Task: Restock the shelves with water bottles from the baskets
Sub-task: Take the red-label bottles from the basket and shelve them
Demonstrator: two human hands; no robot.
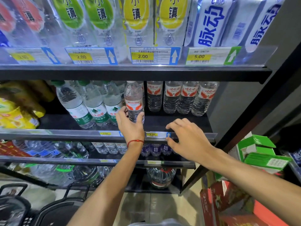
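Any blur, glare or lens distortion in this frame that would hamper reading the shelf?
Head view: sharp at centre, where the left hand grips the bottle and the yellow price tag reads clearly; head view's left edge and the baskets are smeared; wide-angle lens splays the top-shelf bottles outward; lower shelves are dim.

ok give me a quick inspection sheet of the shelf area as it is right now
surface: black middle shelf, with a bare strip in front of the back row.
job's things: red-labelled water bottle upright near the shelf front; more like it in the back row; dark baskets on the floor, lower left.
clutter: green cartons and red boxes at the right.
hands: left hand grips that bottle; right hand open at the shelf's front edge, holding nothing.
cables: nothing seen.
surroundings: green-labelled bottles to the left; price tags on the shelf above.
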